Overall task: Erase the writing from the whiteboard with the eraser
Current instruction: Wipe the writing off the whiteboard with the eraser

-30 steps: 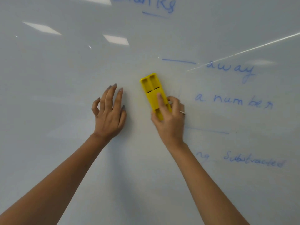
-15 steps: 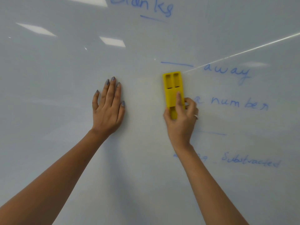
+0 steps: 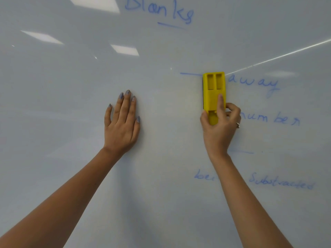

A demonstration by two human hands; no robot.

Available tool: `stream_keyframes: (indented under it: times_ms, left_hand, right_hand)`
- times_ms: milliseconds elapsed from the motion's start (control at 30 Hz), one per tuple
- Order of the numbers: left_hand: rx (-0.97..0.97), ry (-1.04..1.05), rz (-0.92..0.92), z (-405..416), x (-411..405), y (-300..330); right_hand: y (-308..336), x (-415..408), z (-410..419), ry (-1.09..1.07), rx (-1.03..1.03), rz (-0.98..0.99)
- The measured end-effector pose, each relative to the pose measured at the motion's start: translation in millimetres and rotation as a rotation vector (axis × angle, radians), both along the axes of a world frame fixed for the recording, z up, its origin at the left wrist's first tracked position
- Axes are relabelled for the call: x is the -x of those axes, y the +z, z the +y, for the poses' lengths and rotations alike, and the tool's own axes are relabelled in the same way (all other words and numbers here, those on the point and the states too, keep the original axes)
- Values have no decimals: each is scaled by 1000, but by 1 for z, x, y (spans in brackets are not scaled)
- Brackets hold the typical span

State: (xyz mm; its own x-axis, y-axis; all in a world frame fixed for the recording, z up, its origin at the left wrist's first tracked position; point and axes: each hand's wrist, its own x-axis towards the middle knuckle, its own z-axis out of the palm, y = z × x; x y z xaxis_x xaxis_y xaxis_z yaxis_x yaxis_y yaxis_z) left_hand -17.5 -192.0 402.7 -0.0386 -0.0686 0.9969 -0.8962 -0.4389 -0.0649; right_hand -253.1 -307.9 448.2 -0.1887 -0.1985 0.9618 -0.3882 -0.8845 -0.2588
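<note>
The whiteboard [image 3: 71, 104] fills the view. My right hand [image 3: 219, 127] grips the lower end of a yellow eraser [image 3: 213, 90], which stands upright and flat against the board. Its top covers the right end of a blue line [image 3: 189, 73], just left of the word "away" [image 3: 253, 83]. Blue writing lies to the right and below: "number" [image 3: 272, 119], a faint "Subtracted" [image 3: 281, 181] and a partly hidden word [image 3: 203, 176]. "Blanks" [image 3: 159, 11] sits at the top with a short underline. My left hand [image 3: 121, 126] rests flat on the board, fingers straight.
The board's left half carries no writing, only reflections of ceiling lights [image 3: 42, 37]. A thin bright streak [image 3: 286, 54] runs across the upper right. Both forearms reach up from the bottom edge.
My right hand has slid the eraser to the right, from near the left hand to the blue line and "away", turning it upright. My left hand's fingers have flattened onto the board.
</note>
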Motion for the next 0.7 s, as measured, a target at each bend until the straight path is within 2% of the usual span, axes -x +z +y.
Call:
stream_keyframes:
  times_ms: [100,267,367,467,633,700]
  left_hand:
    - [13,-18,-3,2,3,2]
    - [36,-51,-36,7,4,18]
    - [37,-45,-50,6,6,35]
    - [28,-31,-60,2,9,57]
    - [-22,-12,-26,-8,13,72]
    - [-23,-26,-2,-13,14,68]
  right_hand:
    - [-6,-15,11,-10,46,78]
    - [-2,-34,30,46,322,421]
    - [21,-31,30,35,390,475]
    - [49,-19,19,-15,353,357]
    - [74,8,-8,39,6,-101]
    - [76,6,-8,73,-77,-204]
